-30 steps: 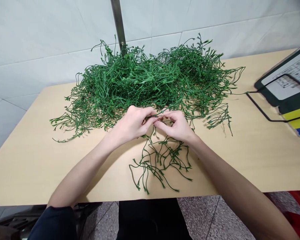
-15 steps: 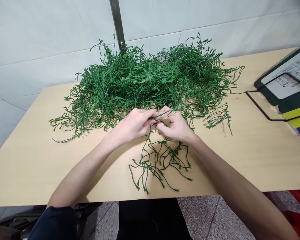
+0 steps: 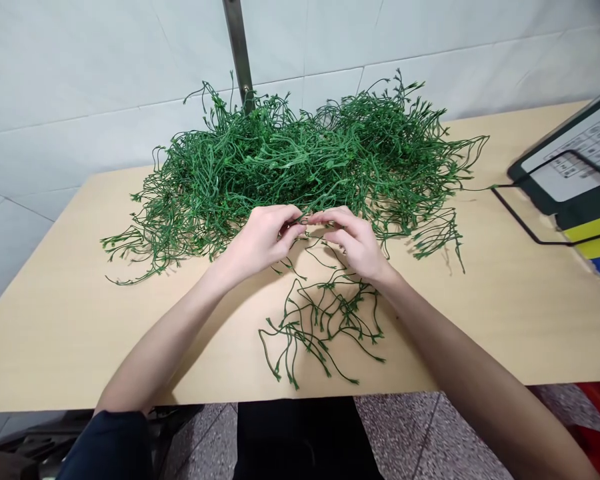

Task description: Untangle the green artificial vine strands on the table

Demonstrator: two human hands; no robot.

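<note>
My left hand (image 3: 265, 237) is closed in a pinch around a thin green plastic stem (image 3: 303, 221), which shows only in part at the fingertips. Opposite it, my right hand (image 3: 357, 241) has its fingers stretched toward the left fingertips, with the thumb apart from them. Its index finger reaches the stem's end; whether it touches is hard to tell. Behind both hands lies a large tangled pile of green plastic stems (image 3: 290, 157). Closer to me, a small loose group of the same stems (image 3: 325, 310) is spread between my forearms.
The wooden tabletop (image 3: 80, 320) ends in front at my lap and meets a tiled wall (image 3: 105, 60) behind. A metal post (image 3: 239, 50) stands at the back. On the right are a printed board (image 3: 570, 160) and a black wire frame (image 3: 517, 217).
My right hand has loosened, its fingers now straighter and its thumb away from the left fingertips. A few stems now show on the table just below my hands.
</note>
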